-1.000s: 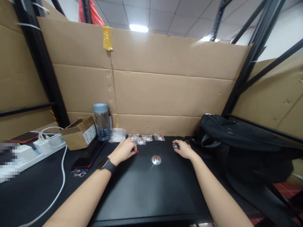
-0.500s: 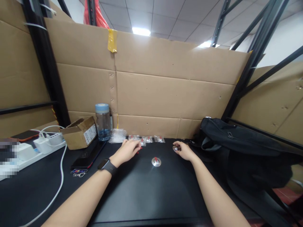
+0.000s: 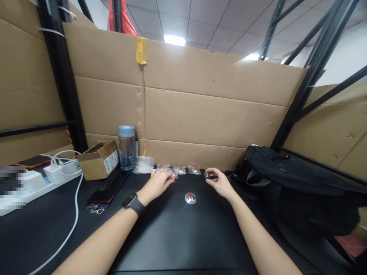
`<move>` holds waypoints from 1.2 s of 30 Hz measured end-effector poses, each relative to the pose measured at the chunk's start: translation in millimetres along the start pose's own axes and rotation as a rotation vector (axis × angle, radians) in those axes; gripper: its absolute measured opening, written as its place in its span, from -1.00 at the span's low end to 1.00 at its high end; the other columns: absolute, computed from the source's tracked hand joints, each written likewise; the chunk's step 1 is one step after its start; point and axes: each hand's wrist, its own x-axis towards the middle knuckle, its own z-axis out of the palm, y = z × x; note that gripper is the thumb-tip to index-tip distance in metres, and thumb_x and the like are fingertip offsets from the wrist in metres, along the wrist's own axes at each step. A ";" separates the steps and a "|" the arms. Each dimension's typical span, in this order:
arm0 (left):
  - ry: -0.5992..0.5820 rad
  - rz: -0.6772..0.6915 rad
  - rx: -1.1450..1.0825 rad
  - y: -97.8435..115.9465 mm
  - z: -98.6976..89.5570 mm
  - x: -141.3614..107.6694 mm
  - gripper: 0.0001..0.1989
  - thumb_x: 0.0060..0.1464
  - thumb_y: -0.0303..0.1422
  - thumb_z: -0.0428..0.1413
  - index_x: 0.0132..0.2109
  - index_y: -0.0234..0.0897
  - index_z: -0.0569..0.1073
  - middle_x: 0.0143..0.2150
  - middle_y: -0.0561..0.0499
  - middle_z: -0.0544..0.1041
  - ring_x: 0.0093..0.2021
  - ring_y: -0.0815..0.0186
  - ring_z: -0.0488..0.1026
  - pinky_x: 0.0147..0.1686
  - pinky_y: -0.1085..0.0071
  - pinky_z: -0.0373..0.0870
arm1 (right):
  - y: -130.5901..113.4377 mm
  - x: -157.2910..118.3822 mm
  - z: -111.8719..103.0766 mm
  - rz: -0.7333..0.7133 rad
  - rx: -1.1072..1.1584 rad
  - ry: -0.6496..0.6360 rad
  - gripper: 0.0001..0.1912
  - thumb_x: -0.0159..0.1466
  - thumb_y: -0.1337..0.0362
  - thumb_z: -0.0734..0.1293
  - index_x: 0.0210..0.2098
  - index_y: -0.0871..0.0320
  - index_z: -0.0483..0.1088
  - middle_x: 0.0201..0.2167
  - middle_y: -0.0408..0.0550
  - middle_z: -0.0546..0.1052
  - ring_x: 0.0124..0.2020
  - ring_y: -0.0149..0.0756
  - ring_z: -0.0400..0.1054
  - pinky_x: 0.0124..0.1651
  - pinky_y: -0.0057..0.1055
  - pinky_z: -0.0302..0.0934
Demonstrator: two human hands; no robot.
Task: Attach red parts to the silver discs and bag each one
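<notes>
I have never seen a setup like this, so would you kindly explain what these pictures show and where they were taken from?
There is no robot here: these are a person's two bare hands. Every picture comes from one camera worn on the head, looking forward and down. The left hand pinches a small red piece; the right hand holds a small shiny piece, too small to make out clearly. Between them, nearer the camera, a silver disc with a red top lies on the black table. Behind are clear packets. A bottle and a cardboard box stand at left; a black bag lies at right.
</notes>
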 end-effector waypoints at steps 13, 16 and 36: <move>0.160 0.035 -0.245 48.0 14.4 -6.3 -0.82 0.31 -0.25 0.01 -0.18 -0.14 0.48 0.06 -0.04 0.41 0.15 0.18 0.33 0.10 0.19 0.25 | -78.4 -33.2 60.5 -0.111 0.442 -0.162 -0.49 0.08 0.22 0.54 -0.01 0.04 0.38 -0.03 0.01 0.52 0.03 -0.12 0.44 -0.04 -0.25 0.36; 0.188 0.026 -0.223 49.5 15.5 -6.6 -0.83 0.30 -0.26 0.02 -0.18 -0.14 0.49 0.05 -0.05 0.41 0.15 0.15 0.33 0.07 0.17 0.25 | -78.5 -33.6 62.6 -0.100 0.476 -0.164 -0.48 0.07 0.21 0.55 -0.01 0.04 0.37 -0.04 0.01 0.53 0.02 -0.11 0.46 -0.05 -0.25 0.36; 0.221 -0.002 -0.168 51.7 18.2 -7.0 -0.88 0.25 -0.31 0.07 -0.22 -0.15 0.50 0.04 -0.04 0.41 0.13 0.11 0.32 0.03 0.13 0.20 | -76.5 -35.9 70.1 -0.134 0.505 -0.135 -0.52 0.10 0.28 0.53 -0.02 0.04 0.37 -0.01 0.00 0.54 0.02 -0.14 0.48 0.00 -0.27 0.35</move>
